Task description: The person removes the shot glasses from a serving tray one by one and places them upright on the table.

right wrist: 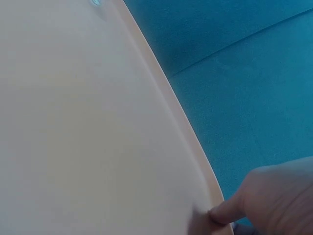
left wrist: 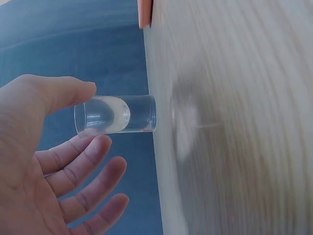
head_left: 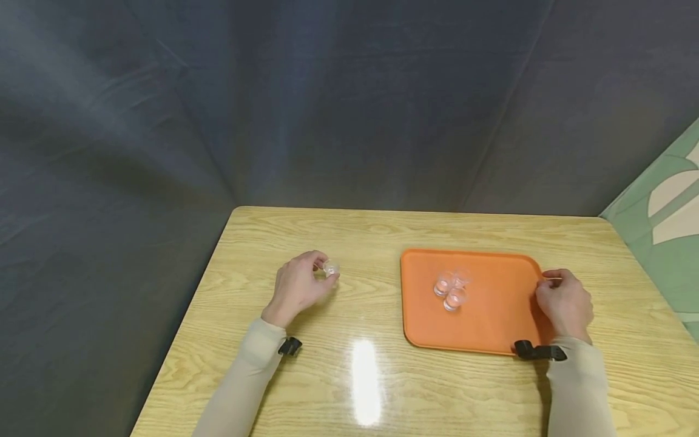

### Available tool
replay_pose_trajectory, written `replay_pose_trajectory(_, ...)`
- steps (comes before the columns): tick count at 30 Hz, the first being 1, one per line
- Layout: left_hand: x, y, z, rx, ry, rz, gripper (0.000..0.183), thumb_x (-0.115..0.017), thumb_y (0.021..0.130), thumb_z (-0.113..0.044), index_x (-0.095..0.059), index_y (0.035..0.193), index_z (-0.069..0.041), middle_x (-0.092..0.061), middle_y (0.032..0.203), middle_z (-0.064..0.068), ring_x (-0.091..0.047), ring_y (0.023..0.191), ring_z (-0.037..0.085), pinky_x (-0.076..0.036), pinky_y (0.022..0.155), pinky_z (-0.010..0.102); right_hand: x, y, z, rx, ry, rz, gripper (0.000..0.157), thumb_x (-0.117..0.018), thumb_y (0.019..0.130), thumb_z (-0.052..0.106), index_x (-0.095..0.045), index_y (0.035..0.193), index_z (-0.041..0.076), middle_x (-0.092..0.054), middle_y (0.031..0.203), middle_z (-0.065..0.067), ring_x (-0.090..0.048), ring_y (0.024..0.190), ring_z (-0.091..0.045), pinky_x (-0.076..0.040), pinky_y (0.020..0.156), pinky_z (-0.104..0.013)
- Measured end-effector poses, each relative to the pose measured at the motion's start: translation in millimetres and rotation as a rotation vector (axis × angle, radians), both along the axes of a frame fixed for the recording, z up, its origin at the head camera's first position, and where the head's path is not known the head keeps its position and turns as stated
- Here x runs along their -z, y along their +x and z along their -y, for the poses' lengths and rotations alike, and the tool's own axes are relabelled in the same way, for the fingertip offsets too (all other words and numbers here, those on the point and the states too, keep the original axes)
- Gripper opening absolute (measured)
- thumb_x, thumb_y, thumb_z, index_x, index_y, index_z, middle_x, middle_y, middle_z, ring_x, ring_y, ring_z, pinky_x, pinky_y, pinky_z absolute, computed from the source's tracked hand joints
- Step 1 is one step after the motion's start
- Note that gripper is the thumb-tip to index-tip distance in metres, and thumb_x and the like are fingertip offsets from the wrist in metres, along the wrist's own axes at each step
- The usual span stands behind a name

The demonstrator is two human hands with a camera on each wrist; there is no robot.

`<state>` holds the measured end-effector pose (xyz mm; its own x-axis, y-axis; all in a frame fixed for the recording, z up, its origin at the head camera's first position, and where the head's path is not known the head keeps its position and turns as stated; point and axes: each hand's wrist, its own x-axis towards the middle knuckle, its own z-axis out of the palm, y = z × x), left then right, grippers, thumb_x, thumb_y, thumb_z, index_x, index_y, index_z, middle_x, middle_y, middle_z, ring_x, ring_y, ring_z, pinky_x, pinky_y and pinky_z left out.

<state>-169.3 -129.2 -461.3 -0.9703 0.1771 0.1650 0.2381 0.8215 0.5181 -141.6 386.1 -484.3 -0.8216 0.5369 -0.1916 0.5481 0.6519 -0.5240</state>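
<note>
My left hand [head_left: 299,284] pinches a small clear shot glass [head_left: 330,269] between thumb and fingertips, over the left part of the table. In the left wrist view the thumb and index finger are at the rim of the glass [left wrist: 139,113], and its base is right at the wood surface; the other fingers are spread below. My right hand [head_left: 568,303] grips the right rim of an orange tray [head_left: 499,315], its thumb [right wrist: 225,211] over the inside of the edge. Three similar clear glasses [head_left: 454,299] stand close together on the tray's left half.
The wooden table [head_left: 349,237] carries the tray right of its middle. A dark cloth curtain [head_left: 355,109] hangs behind and to the left. Green patterned fabric [head_left: 668,194] lies beyond the table's right edge.
</note>
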Motion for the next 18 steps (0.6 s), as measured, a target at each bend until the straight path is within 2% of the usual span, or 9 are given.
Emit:
replay_pose_trajectory(9, -13.5, -5.9, 22.8, -0.067, 0.017, -0.010, 0.046, -0.079, 0.092, -0.046, -0.075, 0.124, -0.013, -0.079, 0.110, 0.003, -0.074, 0.101, 0.025, -0.058, 0.078, 0.047, 0.2, 0.9, 0.4, 0.001, -0.002, -0.009, 0.048, -0.047, 0.105, 0.022, -0.054, 0.145, -0.003, -0.060, 0.135, -0.033, -0.058, 0.103, -0.047, -0.034, 0.072, -0.040)
replay_pose_trajectory(18, -14.3, -5.7, 39.9, -0.102, 0.023, 0.011, 0.048, -0.077, 0.093, -0.047, -0.074, 0.127, -0.013, -0.079, 0.111, 0.004, -0.074, 0.100, 0.027, -0.057, 0.078, 0.047, 1.8, 0.9, 0.3, 0.001, -0.008, -0.016, 0.047, -0.047, 0.105, 0.022, -0.054, 0.144, -0.003, -0.061, 0.136, -0.033, -0.057, 0.104, -0.047, -0.034, 0.072, -0.041)
